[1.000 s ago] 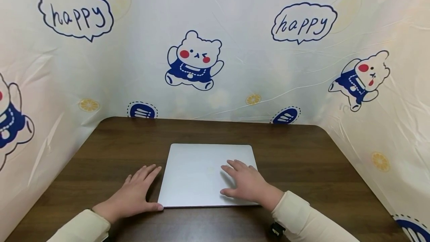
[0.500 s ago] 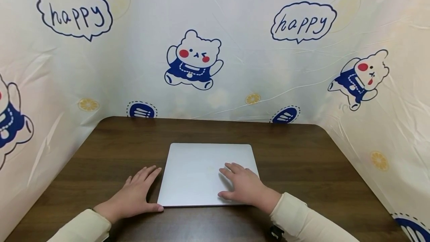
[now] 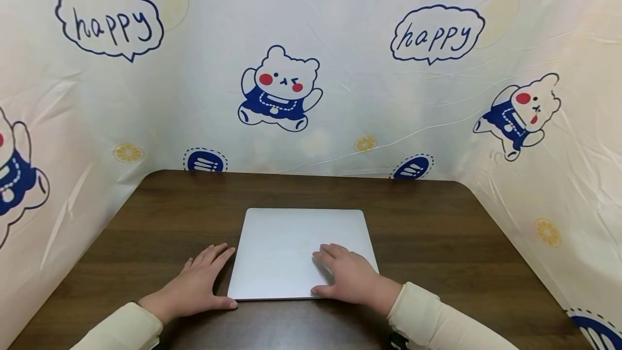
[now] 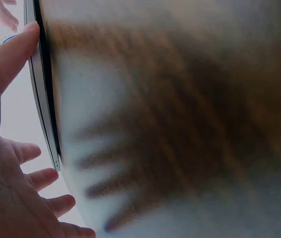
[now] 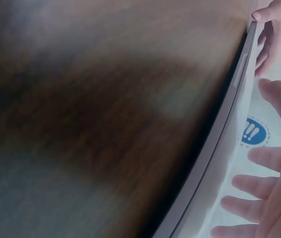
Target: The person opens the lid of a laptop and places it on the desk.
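Closed silver laptop (image 3: 277, 253) lies flat mid-table on brown wood table (image 3: 423, 220); left hand (image 3: 196, 288) has fingers spread, grips nothing, thumb at laptop's near left corner, fingertips just beside left edge; right hand (image 3: 352, 278), fingers loosely extended, holds nothing, is over lid's right side, contact unclear

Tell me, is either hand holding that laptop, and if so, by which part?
Nothing is held: the left hand has its thumb at the near left corner of the laptop; the right hand is over it.
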Tool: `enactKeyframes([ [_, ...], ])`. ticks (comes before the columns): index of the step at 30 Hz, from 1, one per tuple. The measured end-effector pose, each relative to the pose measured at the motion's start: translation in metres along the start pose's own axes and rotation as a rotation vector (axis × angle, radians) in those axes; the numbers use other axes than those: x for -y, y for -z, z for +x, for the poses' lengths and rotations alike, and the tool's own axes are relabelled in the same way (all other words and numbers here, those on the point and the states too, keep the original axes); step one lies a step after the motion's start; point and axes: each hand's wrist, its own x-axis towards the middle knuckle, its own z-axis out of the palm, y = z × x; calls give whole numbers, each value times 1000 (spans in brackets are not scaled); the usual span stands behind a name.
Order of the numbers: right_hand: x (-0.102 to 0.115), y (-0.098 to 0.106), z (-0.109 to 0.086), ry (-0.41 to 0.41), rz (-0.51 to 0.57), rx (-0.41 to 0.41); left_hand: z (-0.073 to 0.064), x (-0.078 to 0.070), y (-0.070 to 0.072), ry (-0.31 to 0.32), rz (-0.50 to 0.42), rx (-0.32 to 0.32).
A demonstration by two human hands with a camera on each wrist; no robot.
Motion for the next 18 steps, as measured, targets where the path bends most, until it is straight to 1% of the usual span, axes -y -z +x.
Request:
enactKeyframes([
  [3, 2, -1, -1, -4, 4, 11, -1, 0, 0, -7, -6, 4],
  [6, 3, -2, -2, -6, 9, 18, -2, 0, 0, -2, -16, 11],
  [13, 4, -5, -4, 14, -2, -3, -1, 1, -2, -23, -11, -2],
  [18, 6, -5, -5, 13, -2, -6, -1, 1, -3, -22, -17, 8],
])
